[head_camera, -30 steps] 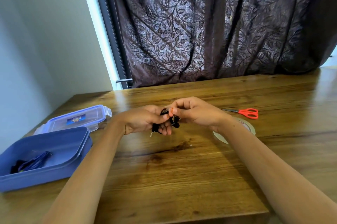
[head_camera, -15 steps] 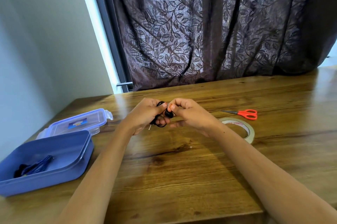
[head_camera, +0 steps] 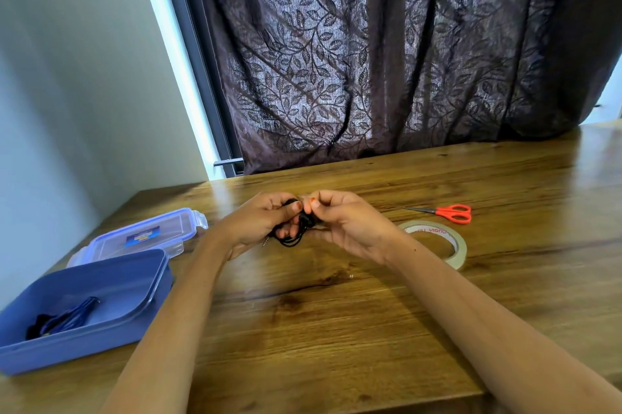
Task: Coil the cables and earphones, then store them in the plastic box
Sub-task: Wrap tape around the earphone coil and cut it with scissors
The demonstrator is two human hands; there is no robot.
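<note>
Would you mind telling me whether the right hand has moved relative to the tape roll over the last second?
Yes. The right hand, which covered part of the tape roll a second ago, has shifted left and away, so the roll's ring now shows clear of the hand.

I see box (head_camera: pixel 111 282) on desk (head_camera: pixel 336 329) left, lid (head_camera: pixel 141 236) behind it; tape (head_camera: pixel 437 242) right, scissors (head_camera: pixel 444 212) behind tape.

Bare forearms, orange-painted thumbnails (head_camera: pixel 314 202)
</note>
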